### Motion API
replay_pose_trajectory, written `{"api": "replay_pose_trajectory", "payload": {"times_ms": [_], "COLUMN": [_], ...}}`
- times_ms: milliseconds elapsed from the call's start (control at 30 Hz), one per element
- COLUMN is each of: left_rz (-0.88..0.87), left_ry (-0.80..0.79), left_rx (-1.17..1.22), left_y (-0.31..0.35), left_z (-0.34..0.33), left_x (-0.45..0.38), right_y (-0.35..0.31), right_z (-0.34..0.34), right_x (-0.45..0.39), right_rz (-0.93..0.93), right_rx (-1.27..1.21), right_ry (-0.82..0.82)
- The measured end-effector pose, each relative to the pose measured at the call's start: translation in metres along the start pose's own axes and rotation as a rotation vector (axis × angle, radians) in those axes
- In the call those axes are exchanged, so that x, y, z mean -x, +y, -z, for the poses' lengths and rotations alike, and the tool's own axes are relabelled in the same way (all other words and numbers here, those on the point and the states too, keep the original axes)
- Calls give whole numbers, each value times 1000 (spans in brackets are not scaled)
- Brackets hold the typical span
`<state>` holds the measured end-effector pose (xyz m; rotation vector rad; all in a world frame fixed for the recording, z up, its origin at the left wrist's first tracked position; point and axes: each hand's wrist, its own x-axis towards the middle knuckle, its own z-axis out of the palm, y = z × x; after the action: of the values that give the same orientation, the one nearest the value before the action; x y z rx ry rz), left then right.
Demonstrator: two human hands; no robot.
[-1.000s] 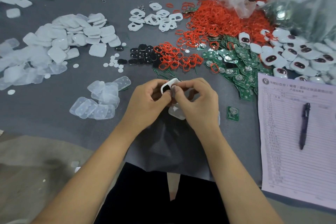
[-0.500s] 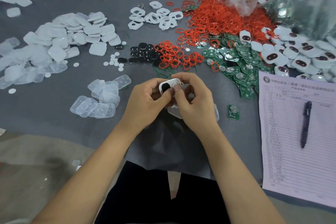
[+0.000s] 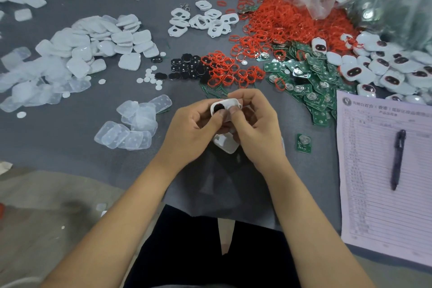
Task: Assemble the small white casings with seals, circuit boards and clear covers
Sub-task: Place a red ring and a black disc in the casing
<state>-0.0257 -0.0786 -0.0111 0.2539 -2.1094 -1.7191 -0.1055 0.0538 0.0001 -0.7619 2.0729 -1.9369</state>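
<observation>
Above the grey table (image 3: pixel 58 147), near its front edge, a white casing (image 3: pixel 225 105) is being pinched between the left hand (image 3: pixel 194 133) and the right hand (image 3: pixel 256 128), both being held together with thumbs pressing its face.

light: even, soft, faint shadows | focus: mostly sharp | edges: wide-angle bowing, slight blur
</observation>
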Motion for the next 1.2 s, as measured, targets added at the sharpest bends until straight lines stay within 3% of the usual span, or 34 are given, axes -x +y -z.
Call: {"api": "replay_pose_trajectory", "payload": {"times_ms": [333, 667, 800, 1000, 1200], "left_rz": [34, 50, 43, 30, 41], "left_ry": [83, 87, 56, -127, -186], "left_rx": [-30, 67, 118, 250, 264], "left_y": [-2, 1, 0, 3, 12], "left_z": [-1, -1, 1, -2, -21], "left_x": [-1, -1, 0, 3, 2], "right_y": [5, 5, 2, 2, -4], "right_z": [0, -1, 1, 10, 37], "right_x": [1, 1, 2, -3, 3], "right_rz": [56, 58, 50, -16, -46], "right_rx": [98, 37, 11, -88, 12], "right_ry": [6, -11, -6, 30, 63]}}
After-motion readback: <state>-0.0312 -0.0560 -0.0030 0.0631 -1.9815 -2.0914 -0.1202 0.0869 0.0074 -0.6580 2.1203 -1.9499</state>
